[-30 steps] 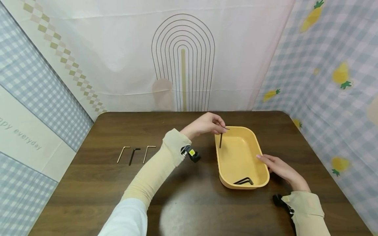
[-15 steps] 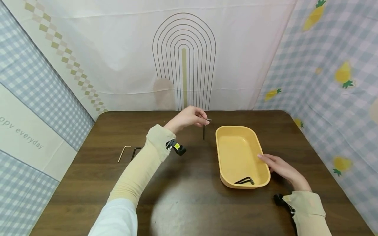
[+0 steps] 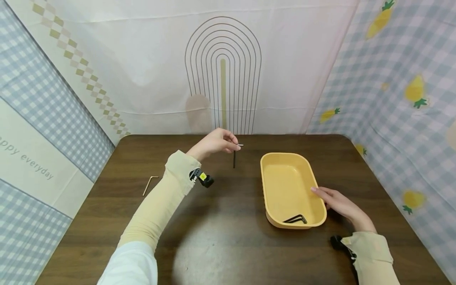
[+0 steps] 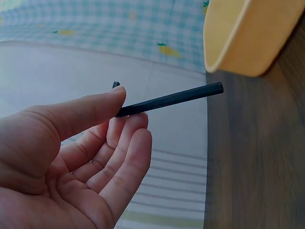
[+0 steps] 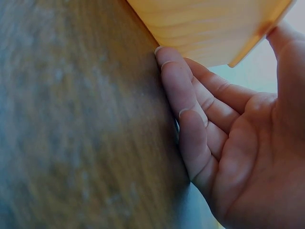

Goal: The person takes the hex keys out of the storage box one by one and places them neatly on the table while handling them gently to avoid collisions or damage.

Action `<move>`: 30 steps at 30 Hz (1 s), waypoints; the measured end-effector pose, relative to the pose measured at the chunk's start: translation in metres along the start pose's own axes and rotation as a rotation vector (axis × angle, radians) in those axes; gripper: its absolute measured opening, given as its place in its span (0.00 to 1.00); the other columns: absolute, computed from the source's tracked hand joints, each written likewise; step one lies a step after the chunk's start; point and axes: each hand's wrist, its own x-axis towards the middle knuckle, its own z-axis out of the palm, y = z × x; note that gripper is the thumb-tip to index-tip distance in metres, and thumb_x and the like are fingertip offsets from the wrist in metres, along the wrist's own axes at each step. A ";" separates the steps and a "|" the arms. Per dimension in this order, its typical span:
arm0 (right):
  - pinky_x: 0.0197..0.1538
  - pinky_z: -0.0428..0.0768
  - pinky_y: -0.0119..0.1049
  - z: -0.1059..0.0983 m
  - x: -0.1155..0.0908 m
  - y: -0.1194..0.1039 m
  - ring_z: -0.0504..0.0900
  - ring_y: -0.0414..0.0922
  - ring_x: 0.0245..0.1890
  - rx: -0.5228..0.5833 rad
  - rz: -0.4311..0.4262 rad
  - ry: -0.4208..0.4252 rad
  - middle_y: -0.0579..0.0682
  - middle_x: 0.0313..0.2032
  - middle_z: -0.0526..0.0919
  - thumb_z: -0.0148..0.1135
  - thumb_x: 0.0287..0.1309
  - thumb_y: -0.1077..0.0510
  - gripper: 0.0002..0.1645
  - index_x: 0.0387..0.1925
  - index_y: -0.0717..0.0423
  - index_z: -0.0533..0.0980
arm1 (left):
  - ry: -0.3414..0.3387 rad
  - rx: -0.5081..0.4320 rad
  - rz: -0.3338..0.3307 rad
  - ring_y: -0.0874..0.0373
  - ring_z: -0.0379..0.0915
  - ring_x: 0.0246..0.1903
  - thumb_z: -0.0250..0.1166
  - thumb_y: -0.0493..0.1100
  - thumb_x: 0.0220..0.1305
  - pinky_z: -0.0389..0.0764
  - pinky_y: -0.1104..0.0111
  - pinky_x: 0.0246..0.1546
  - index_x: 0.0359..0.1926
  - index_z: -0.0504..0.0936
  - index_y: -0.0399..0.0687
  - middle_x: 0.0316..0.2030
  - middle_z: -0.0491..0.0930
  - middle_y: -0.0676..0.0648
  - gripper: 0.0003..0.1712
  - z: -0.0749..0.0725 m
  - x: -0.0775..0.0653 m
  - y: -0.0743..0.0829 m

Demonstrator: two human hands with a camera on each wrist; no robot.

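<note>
My left hand [image 3: 218, 142] pinches a black hex key [image 4: 171, 99] near its bend, between thumb and fingertips. In the head view the key's long arm hangs down over the table, left of a yellow plastic basket [image 3: 286, 182]. The right hand [image 3: 340, 204] grips the basket's right side, thumb over the rim. Its other fingers [image 5: 178, 86] lie outside, low by the table in the right wrist view. Several black hex keys [image 3: 296, 218] lie in the basket's near end. A brass-coloured hex key [image 3: 149, 186] rests on the table at left.
The dark wooden table [image 3: 228, 245] has rounded far corners and meets a pale printed curtain [image 3: 153, 79] at the back. Checked cloth [image 3: 402, 130] hangs along the right side. The left sleeve [image 3: 153, 209] crosses the table's left part.
My left hand has moved left with the black hex key, from over the basket's far-left corner to beside it. Its sleeve now hides two hex keys on the table. The right hand stays.
</note>
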 end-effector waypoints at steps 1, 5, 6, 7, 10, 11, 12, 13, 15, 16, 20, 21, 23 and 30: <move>0.43 0.81 0.39 0.000 0.000 0.000 0.81 0.46 0.42 0.001 -0.001 0.000 0.54 0.44 0.83 0.45 0.75 0.35 0.40 0.66 0.66 0.68 | 0.002 0.003 -0.003 0.53 0.81 0.35 0.72 0.35 0.61 0.85 0.65 0.39 0.38 0.81 0.36 0.33 0.82 0.45 0.09 -0.002 -0.001 -0.002; 0.43 0.81 0.39 0.000 -0.001 0.001 0.81 0.46 0.41 0.010 -0.012 -0.001 0.55 0.44 0.83 0.44 0.76 0.36 0.39 0.66 0.66 0.69 | 0.011 0.006 -0.022 0.48 0.81 0.36 0.72 0.34 0.61 0.85 0.65 0.39 0.39 0.80 0.35 0.33 0.82 0.45 0.09 -0.012 -0.007 -0.010; 0.43 0.81 0.39 -0.001 -0.001 0.001 0.81 0.47 0.41 0.011 -0.014 -0.001 0.55 0.44 0.83 0.44 0.76 0.36 0.39 0.66 0.65 0.69 | 0.015 0.013 -0.024 0.48 0.81 0.36 0.72 0.34 0.61 0.85 0.65 0.39 0.39 0.80 0.35 0.33 0.82 0.45 0.09 -0.014 -0.008 -0.012; 0.43 0.81 0.39 -0.001 -0.001 0.001 0.81 0.47 0.41 0.012 -0.016 0.000 0.55 0.44 0.83 0.44 0.76 0.36 0.38 0.66 0.65 0.69 | 0.019 0.020 -0.028 0.46 0.81 0.37 0.72 0.35 0.61 0.85 0.65 0.38 0.39 0.80 0.35 0.33 0.82 0.45 0.09 -0.017 -0.010 -0.014; 0.44 0.81 0.39 -0.001 -0.002 0.000 0.81 0.46 0.42 0.014 -0.023 -0.003 0.55 0.45 0.83 0.44 0.76 0.37 0.38 0.66 0.66 0.68 | 0.032 0.045 -0.049 0.41 0.81 0.40 0.72 0.35 0.61 0.85 0.66 0.38 0.39 0.80 0.35 0.33 0.82 0.45 0.10 -0.026 -0.017 -0.019; 0.44 0.81 0.39 -0.001 -0.002 0.000 0.81 0.46 0.42 0.013 -0.021 -0.003 0.55 0.45 0.83 0.44 0.76 0.37 0.39 0.66 0.66 0.68 | 0.038 0.055 -0.056 0.40 0.81 0.41 0.72 0.36 0.61 0.84 0.67 0.38 0.39 0.80 0.35 0.33 0.82 0.45 0.10 -0.029 -0.019 -0.021; 0.44 0.81 0.39 -0.001 -0.002 0.000 0.81 0.46 0.42 0.015 -0.022 -0.005 0.55 0.45 0.83 0.44 0.76 0.37 0.38 0.66 0.66 0.68 | 0.047 0.065 -0.061 0.41 0.81 0.40 0.72 0.36 0.61 0.84 0.67 0.38 0.39 0.80 0.35 0.33 0.82 0.46 0.10 -0.032 -0.022 -0.023; 0.44 0.81 0.39 -0.001 -0.002 0.000 0.82 0.46 0.42 0.019 -0.024 -0.006 0.55 0.45 0.83 0.44 0.76 0.37 0.38 0.66 0.66 0.68 | 0.054 0.071 -0.068 0.40 0.81 0.41 0.72 0.36 0.61 0.84 0.67 0.37 0.39 0.80 0.36 0.32 0.83 0.46 0.10 -0.035 -0.025 -0.024; 0.44 0.81 0.39 -0.002 -0.002 -0.001 0.82 0.46 0.42 0.022 -0.024 -0.005 0.55 0.45 0.83 0.44 0.76 0.37 0.38 0.65 0.66 0.69 | 0.073 0.086 -0.080 0.40 0.81 0.41 0.72 0.37 0.61 0.84 0.67 0.37 0.39 0.81 0.36 0.32 0.83 0.47 0.10 -0.041 -0.031 -0.028; 0.43 0.82 0.39 -0.002 -0.001 -0.001 0.82 0.46 0.42 0.023 -0.026 -0.005 0.55 0.45 0.83 0.44 0.76 0.37 0.37 0.65 0.66 0.70 | 0.081 0.098 -0.084 0.41 0.81 0.40 0.73 0.37 0.61 0.84 0.67 0.37 0.39 0.81 0.37 0.32 0.82 0.47 0.10 -0.045 -0.035 -0.030; 0.43 0.81 0.39 -0.003 -0.001 -0.002 0.81 0.44 0.41 0.024 -0.041 -0.003 0.54 0.43 0.83 0.44 0.77 0.38 0.35 0.61 0.65 0.72 | 0.102 0.138 -0.105 0.45 0.82 0.37 0.73 0.39 0.61 0.84 0.67 0.38 0.39 0.81 0.37 0.32 0.82 0.47 0.11 -0.057 -0.046 -0.037; 0.42 0.81 0.38 -0.002 -0.001 -0.002 0.81 0.44 0.41 0.025 -0.042 -0.001 0.54 0.43 0.83 0.44 0.77 0.38 0.34 0.61 0.65 0.72 | 0.104 0.146 -0.112 0.45 0.82 0.37 0.73 0.39 0.61 0.84 0.67 0.38 0.39 0.81 0.37 0.32 0.82 0.47 0.11 -0.059 -0.049 -0.039; 0.42 0.81 0.38 -0.002 -0.001 -0.002 0.81 0.43 0.41 0.027 -0.046 -0.003 0.54 0.44 0.83 0.44 0.77 0.39 0.34 0.62 0.65 0.72 | 0.104 0.158 -0.127 0.49 0.82 0.35 0.72 0.39 0.62 0.84 0.66 0.38 0.40 0.81 0.37 0.32 0.83 0.47 0.11 -0.062 -0.054 -0.043; 0.44 0.81 0.38 0.001 -0.001 -0.001 0.80 0.44 0.42 0.017 -0.017 -0.009 0.55 0.48 0.82 0.44 0.77 0.38 0.38 0.67 0.68 0.67 | 0.089 0.192 -0.145 0.48 0.82 0.35 0.71 0.38 0.62 0.84 0.57 0.44 0.40 0.81 0.34 0.31 0.83 0.46 0.11 -0.065 -0.064 -0.059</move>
